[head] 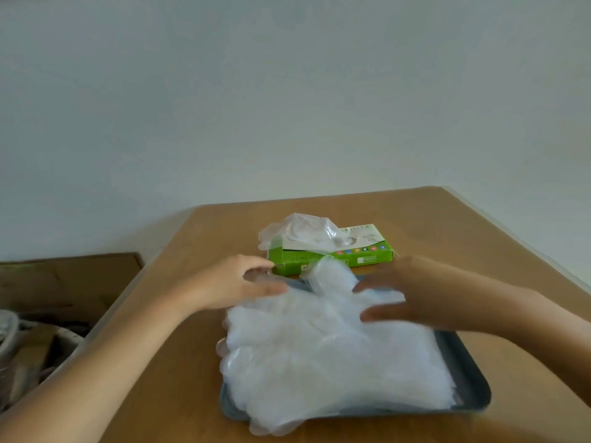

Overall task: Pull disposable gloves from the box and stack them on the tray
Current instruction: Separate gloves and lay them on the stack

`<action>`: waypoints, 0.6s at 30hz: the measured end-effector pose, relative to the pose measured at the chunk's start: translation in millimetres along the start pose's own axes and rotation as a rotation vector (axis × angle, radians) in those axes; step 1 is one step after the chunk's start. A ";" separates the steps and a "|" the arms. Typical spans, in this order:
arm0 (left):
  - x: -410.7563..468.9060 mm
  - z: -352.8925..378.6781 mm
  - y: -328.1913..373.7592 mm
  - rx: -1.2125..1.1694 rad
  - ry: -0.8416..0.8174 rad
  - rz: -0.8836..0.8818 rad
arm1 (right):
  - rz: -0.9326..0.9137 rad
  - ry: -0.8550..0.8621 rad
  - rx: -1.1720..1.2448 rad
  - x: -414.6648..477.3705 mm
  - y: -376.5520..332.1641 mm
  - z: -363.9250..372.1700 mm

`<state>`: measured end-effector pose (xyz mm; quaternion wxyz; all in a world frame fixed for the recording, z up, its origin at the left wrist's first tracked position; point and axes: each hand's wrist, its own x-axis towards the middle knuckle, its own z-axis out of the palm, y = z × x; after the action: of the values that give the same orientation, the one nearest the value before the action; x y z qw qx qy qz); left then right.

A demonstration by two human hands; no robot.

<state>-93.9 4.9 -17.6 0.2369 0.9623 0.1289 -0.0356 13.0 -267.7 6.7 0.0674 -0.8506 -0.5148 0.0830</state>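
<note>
Disposable gloves [335,356] of thin, milky-clear plastic film: heaped flat in a broad, crinkled stack on a dark grey rectangular tray [470,378], covering nearly all of it, with finger shapes spilling over the near-left rim onto the wood.

Behind everything, a plain pale grey-white wall [287,91], matt and smooth.

Below it, a wooden table [447,225] with a smooth tan-brown top, a rounded far corner and a pale edge band.

Left of the table and lower, an open brown cardboard carton [64,276]. Blurred clutter nearer the camera, too unclear to name.

Tray again: rounded corners, low raised rim, flat on the table, showing only along its right and near edges.

Just beyond the tray, a flat bright-green cardboard box [367,255] with a white top panel, lying on its broad side. From its opening, one puffed, crumpled clear glove [297,231], bulging up and to the left.

Left hand [236,282]: at the far-left corner of the stack, fingers curled, thumb reaching to the film. Blurred, so cannot tell whether pinching the film or only touching it.

Right hand [412,292]: at the far-right part of the stack, fingers spread and fairly straight over the top layer, gripping nothing.

Between the two hands, the rounded thumb of the top glove [326,273], standing up in front of the green box.
</note>
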 end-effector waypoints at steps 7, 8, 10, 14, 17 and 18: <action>33.0 10.2 15.2 -0.035 0.006 0.022 | -0.009 0.269 0.040 101.9 10.8 -3.8; 35.9 14.1 16.2 -0.023 -0.018 0.019 | 0.016 0.274 0.039 113.1 10.5 0.7; 39.7 19.3 16.8 -0.014 -0.044 0.016 | 0.093 0.260 0.023 133.0 11.4 11.5; 41.5 21.7 19.9 -0.047 -0.033 0.044 | 0.183 0.296 0.034 154.4 17.0 27.9; 42.9 21.1 19.5 -0.075 -0.032 0.049 | 0.228 0.427 0.159 158.9 24.4 30.0; 43.9 21.7 18.2 -0.071 -0.033 0.053 | 0.233 0.453 0.284 158.5 27.9 28.2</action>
<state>-46.9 -10.6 -34.4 0.2740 0.9556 0.1007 -0.0404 103.5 -139.2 -37.9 0.2891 -0.8829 -0.3687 -0.0304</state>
